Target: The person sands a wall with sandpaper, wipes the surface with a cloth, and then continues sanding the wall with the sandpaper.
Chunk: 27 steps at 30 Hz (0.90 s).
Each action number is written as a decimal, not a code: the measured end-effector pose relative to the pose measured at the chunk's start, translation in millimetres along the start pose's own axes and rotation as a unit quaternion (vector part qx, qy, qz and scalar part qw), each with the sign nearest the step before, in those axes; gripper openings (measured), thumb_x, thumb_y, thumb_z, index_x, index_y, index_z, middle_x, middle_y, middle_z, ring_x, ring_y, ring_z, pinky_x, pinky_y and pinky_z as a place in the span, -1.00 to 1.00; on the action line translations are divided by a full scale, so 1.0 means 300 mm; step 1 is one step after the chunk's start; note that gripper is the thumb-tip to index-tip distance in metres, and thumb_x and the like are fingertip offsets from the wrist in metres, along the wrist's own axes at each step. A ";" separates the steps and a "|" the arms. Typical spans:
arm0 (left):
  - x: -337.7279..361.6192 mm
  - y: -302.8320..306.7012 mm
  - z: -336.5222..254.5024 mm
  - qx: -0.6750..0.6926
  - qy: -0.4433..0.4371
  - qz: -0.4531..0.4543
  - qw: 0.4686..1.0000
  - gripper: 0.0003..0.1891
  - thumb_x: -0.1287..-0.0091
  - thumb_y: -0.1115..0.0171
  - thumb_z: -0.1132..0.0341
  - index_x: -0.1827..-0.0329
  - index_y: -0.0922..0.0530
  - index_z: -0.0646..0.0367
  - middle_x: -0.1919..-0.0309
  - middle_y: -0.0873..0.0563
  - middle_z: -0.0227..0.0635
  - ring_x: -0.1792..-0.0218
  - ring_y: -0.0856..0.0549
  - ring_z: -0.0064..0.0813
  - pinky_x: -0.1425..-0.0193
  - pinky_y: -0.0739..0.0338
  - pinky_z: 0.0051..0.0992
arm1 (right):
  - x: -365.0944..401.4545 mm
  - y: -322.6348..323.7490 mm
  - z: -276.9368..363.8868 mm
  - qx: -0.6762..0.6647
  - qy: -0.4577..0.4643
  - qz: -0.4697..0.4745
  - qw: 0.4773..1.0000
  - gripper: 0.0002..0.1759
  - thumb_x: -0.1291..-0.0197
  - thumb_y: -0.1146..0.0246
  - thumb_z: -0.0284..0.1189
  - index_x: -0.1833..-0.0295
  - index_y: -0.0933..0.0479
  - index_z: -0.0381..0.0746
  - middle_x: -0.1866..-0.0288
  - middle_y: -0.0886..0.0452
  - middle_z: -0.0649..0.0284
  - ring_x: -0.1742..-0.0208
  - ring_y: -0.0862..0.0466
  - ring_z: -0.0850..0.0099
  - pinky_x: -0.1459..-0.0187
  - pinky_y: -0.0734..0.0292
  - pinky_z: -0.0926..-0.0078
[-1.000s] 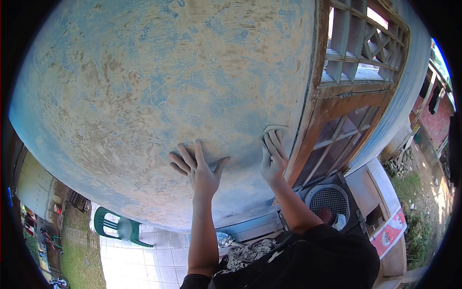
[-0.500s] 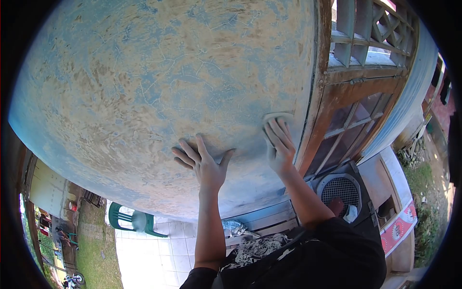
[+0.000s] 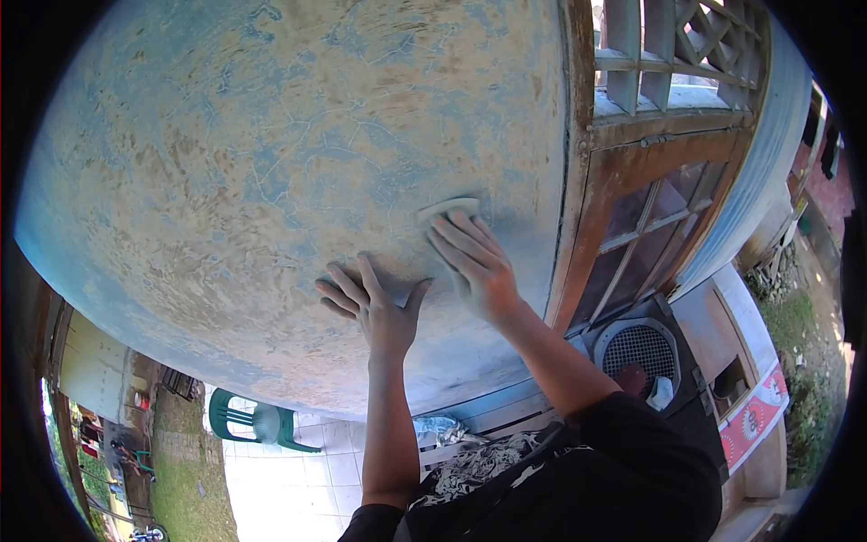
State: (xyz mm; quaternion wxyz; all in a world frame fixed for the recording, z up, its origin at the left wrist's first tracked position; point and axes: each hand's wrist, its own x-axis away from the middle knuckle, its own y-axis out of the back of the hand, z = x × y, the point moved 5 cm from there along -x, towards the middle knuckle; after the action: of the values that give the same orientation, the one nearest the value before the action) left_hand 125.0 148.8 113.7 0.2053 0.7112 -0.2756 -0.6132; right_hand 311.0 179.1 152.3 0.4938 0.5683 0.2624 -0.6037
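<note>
A large wall (image 3: 298, 163) with patchy blue and tan paint and fine pale cracks fills the middle of the head view. My left hand (image 3: 384, 312) lies against it with fingers spread and holds nothing. Up and to the right of it, my right hand (image 3: 479, 262) presses a pale, flat piece of sandpaper (image 3: 449, 209) onto the wall. Its fingers lie over the sheet, and only the upper edge shows past the fingertips. Dust greys both hands.
A brown wooden door frame (image 3: 572, 208) with glass panes borders the wall on the right. Below stand a black speaker-like box with a round grille (image 3: 639, 352) and a green plastic chair (image 3: 244, 418) on white tiles (image 3: 289, 479). Grass (image 3: 185, 461) lies beyond.
My right hand has slid the sandpaper left and slightly up across the wall, away from the door frame. The left hand stays in place on the wall; the view has shifted slightly.
</note>
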 end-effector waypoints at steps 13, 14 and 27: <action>0.011 -0.027 0.033 -0.018 -0.010 -0.023 1.000 0.29 -0.24 -0.46 -0.35 -0.74 0.11 0.26 -0.68 0.38 0.34 -0.56 0.61 0.61 -0.46 0.56 0.61 | -0.087 -0.094 0.079 -0.067 -0.003 -0.010 0.998 -0.58 -0.31 -0.38 -0.56 -0.28 -0.71 -0.12 -0.47 -0.63 0.27 -0.62 -0.44 0.27 -0.63 -0.24 0.02; 0.011 -0.024 0.028 -0.016 -0.015 -0.023 1.000 0.29 -0.24 -0.46 -0.35 -0.74 0.11 0.26 -0.68 0.38 0.34 -0.56 0.61 0.61 -0.46 0.56 0.61 | -0.071 -0.078 0.061 -0.047 0.015 0.013 0.999 -0.57 -0.30 -0.40 -0.54 -0.28 -0.71 -0.11 -0.47 -0.63 0.30 -0.62 -0.44 0.31 -0.63 -0.26 0.04; 0.018 -0.015 0.024 -0.014 -0.025 -0.043 0.999 0.25 -0.26 -0.46 -0.32 -0.75 0.09 0.22 -0.67 0.33 0.41 -0.58 0.55 0.63 -0.46 0.50 0.63 | -0.115 -0.061 0.068 -0.028 -0.005 -0.038 0.999 -0.47 -0.25 -0.39 -0.59 -0.36 -0.66 -0.12 -0.53 -0.56 0.33 -0.63 -0.42 0.27 -0.65 -0.24 0.04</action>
State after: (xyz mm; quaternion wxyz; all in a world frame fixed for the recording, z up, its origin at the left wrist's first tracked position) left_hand 119.2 149.1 105.6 0.1821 0.7039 -0.2413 -0.6428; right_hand 281.2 178.2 184.8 0.4877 0.5407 0.2983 -0.6171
